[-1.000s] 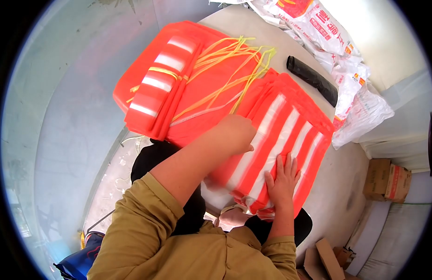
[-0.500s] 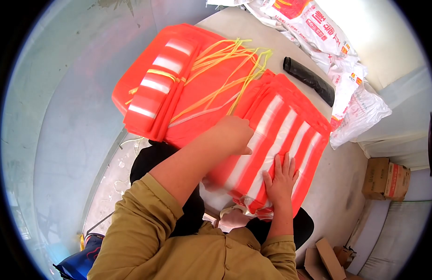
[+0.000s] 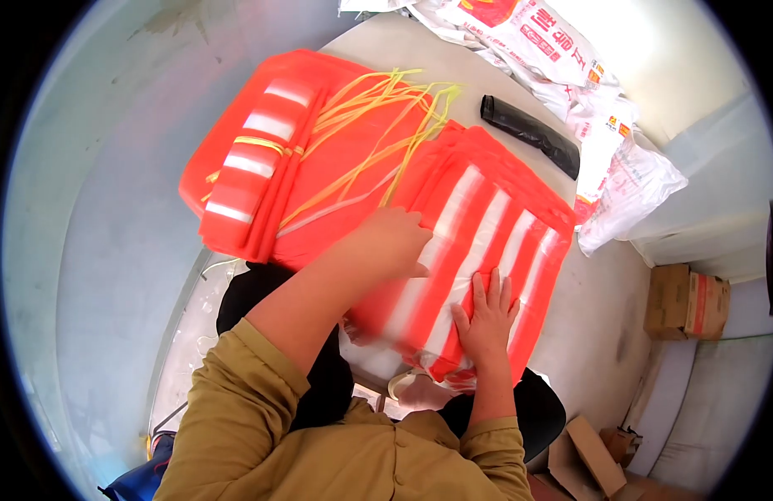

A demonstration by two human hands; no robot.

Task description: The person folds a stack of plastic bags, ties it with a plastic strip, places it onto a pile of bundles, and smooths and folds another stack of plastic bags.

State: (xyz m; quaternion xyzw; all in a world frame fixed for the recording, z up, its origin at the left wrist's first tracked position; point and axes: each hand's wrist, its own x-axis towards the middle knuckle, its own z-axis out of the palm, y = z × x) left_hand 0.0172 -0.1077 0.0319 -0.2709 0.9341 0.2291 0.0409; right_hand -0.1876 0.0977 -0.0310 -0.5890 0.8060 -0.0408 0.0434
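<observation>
A thick stack of red plastic bags with white stripes (image 3: 474,225) lies across my lap and the table's near edge. My left hand (image 3: 392,242) is at the stack's left side, its fingers curled in on the plastic and mostly hidden. Flat on the lower right stripes, my right hand (image 3: 488,317) presses down with its fingers spread. The stack's lower left edge is blurred. Farther left, a folded striped bundle (image 3: 257,159) has a yellow tie around it, on top of a larger red pile (image 3: 344,200). Loose yellow strings (image 3: 403,138) trail over that pile.
A black plastic roll (image 3: 530,136) rests on the table (image 3: 440,54) beyond the stack. White printed sacks (image 3: 562,50) lie along the far right side. Cardboard boxes (image 3: 687,302) stand at right, with opened cardboard (image 3: 593,459) at lower right. A blue bag (image 3: 144,476) is at lower left.
The whole scene has shifted slightly left in view as the camera turned. Both hands keep their places on the striped stack, and its lower left edge stays blurred.
</observation>
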